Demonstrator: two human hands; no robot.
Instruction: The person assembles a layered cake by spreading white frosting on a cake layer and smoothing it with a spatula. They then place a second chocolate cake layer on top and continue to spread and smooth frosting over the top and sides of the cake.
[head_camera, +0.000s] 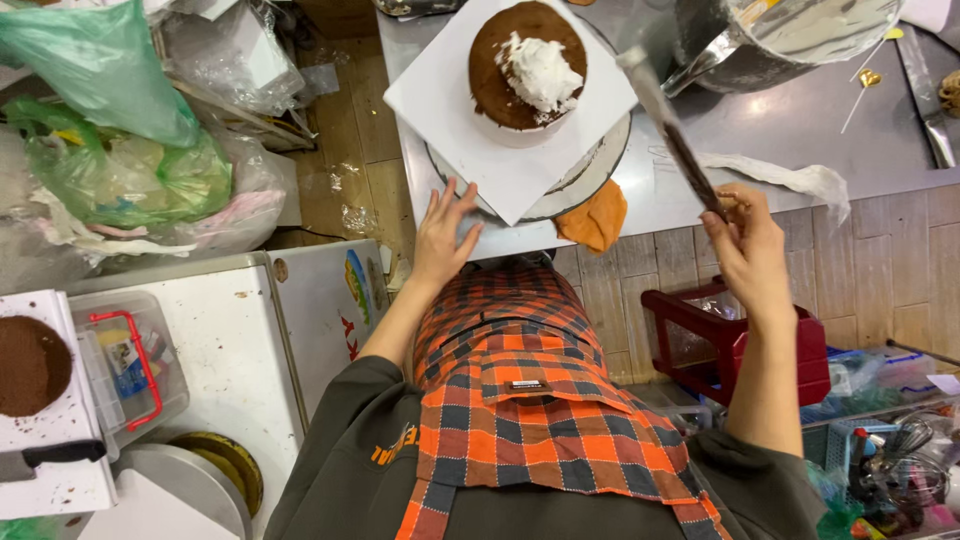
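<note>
Right hand (748, 240) grips a spatula (668, 125), its blade blurred, raised beside the cake (527, 66). Left hand (443, 232), fingers spread, holds nothing and rests at the counter (760, 140) edge touching the white board (470, 130). Cake's top rim sits cut off; bare steel shows right.

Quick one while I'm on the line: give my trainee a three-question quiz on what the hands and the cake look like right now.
1. True or false: the left hand touches the white square board under the cake.
2. What does the right hand hold? A) whisk B) long spatula C) bowl
3. What sits on top of the brown cake?

Key: 1 true. 2 B. 3 A dollop of white cream.
</note>
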